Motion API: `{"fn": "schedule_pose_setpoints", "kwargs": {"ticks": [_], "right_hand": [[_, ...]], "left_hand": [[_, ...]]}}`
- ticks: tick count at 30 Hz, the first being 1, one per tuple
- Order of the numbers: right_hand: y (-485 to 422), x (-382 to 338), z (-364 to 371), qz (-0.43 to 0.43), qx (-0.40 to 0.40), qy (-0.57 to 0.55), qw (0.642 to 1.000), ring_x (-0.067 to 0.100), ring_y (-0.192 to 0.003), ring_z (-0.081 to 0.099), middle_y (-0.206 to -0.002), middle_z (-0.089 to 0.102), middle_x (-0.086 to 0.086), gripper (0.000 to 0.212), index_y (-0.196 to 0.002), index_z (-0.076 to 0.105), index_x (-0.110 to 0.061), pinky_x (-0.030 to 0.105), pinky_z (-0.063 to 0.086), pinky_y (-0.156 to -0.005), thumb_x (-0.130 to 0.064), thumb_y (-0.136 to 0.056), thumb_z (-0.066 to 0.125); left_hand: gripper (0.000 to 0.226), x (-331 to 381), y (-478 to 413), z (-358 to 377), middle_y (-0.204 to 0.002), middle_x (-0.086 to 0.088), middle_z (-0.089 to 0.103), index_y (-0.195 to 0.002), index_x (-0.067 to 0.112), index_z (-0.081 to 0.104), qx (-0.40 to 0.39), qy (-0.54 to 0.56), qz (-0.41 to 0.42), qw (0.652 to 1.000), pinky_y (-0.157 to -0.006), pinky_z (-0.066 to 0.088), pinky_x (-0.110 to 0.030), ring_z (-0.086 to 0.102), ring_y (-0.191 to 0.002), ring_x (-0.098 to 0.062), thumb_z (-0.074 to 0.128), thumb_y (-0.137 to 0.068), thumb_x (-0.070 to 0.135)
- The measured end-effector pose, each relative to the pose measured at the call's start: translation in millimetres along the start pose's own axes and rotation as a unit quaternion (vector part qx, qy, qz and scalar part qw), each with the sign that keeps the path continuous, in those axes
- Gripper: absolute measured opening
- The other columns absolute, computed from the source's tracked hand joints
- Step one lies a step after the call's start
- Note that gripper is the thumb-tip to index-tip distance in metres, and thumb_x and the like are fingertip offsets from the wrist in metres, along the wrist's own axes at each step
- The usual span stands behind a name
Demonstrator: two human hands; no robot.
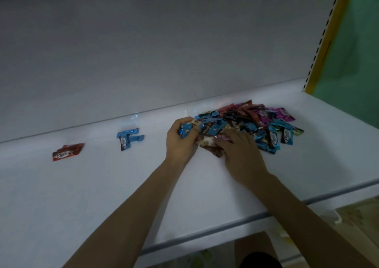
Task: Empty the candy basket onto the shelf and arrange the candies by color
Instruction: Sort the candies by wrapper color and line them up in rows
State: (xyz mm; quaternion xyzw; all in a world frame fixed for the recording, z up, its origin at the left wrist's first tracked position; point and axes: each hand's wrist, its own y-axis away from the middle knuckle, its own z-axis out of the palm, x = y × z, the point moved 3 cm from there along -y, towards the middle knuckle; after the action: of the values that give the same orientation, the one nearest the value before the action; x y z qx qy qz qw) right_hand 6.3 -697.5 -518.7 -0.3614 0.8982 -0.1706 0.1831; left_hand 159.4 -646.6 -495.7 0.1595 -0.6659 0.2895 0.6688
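head view: the basket is not in sight. the candies are out on the white shelf (102, 185), so i judge the emptying done and the sorting barely begun.

the mixed pile (256, 122) sits right of centre near the back wall, with blue, red, dark and magenta wrappers overlapping. their long axes point every way.

my left hand (180, 142) is at the pile's left edge, fingers curled round one blue candy (185, 130). its long axis runs roughly front to back, tilted. i read it as bound for the blue group.

my right hand (240, 150) lies over the pile's near edge with fingers stretched out, pressing on wrappers and gripping nothing i can see. it probably pins the heap so that it doesn't spread.

well to the left lie the started groups, set apart from each other so the colours stay separate. in the blue group (129, 138), one wrapper lies nearly front to back and another lies crosswise. in the red group (67, 151), the long axes run left to right, rising a little toward the back.
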Motion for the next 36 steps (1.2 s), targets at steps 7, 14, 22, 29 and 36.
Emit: {"fn": "schedule_pose_setpoints", "kwargs": {"ticks": [7,14,22,29,36], "right_hand": [[-5.6,-6.5,-10.5,-0.003,0.041,-0.059,0.997,0.038,-0.124,0.048,-0.129,0.056,0.019,0.037,-0.122,0.062,-0.007,0.045,0.029,-0.109,-0.008,-0.085,0.057],[-25.5,-59.9,-34.9,0.153,-0.083,-0.528,0.831,0.010,-0.065,0.062,-0.079,0.066,-0.002,0.017,-0.089,0.065,-0.020,0.028,0.053,-0.068,-0.031,-0.095,0.053],[-29.9,-95.2,-22.7,0.165,-0.095,-0.583,0.790,0.007,-0.055,0.060,-0.078,0.065,0.003,0.009,-0.085,0.064,-0.015,0.020,0.046,-0.052,-0.010,-0.091,0.059],[-39.2,-168.0,11.5,0.150,-0.154,-0.626,0.750,0.012,-0.064,0.068,-0.088,0.069,0.007,0.019,-0.105,0.061,-0.006,0.019,0.055,-0.061,0.001,-0.088,0.061],[-46.7,-237.3,39.5,0.132,-0.185,-0.612,0.757,0.014,-0.067,0.067,-0.082,0.067,0.005,0.016,-0.083,0.059,-0.014,0.020,0.055,-0.063,0.001,-0.086,0.063]], "left_hand": [[0.020,22.2,6.6,-15.7,-0.072,-0.010,0.059,-0.110,0.002,0.058,0.043,0.133,-0.052,0.989,-0.044,0.044,-0.015,0.060,-0.047,-0.006,0.057,-0.091,-0.004],[0.017,42.1,15.3,-28.3,-0.062,0.001,0.061,-0.102,0.012,0.063,-0.029,0.149,-0.060,0.987,-0.047,0.043,-0.019,0.053,-0.049,-0.008,0.052,-0.093,0.002],[0.029,44.7,30.1,-90.9,-0.079,-0.001,0.072,-0.124,0.015,0.060,0.045,0.167,-0.071,0.982,-0.052,0.047,-0.017,0.059,-0.058,-0.007,0.055,-0.096,0.013],[0.029,40.4,52.4,-187.5,-0.101,-0.008,0.070,-0.119,0.016,0.045,0.160,0.083,-0.054,0.982,-0.050,0.045,-0.020,0.053,-0.060,-0.011,0.060,-0.094,0.017],[0.011,34.2,80.6,-267.1,-0.100,-0.004,0.073,-0.100,0.019,0.066,0.243,0.016,-0.037,0.969,-0.066,0.048,-0.024,0.062,-0.075,-0.013,0.059,-0.095,0.026]]}}
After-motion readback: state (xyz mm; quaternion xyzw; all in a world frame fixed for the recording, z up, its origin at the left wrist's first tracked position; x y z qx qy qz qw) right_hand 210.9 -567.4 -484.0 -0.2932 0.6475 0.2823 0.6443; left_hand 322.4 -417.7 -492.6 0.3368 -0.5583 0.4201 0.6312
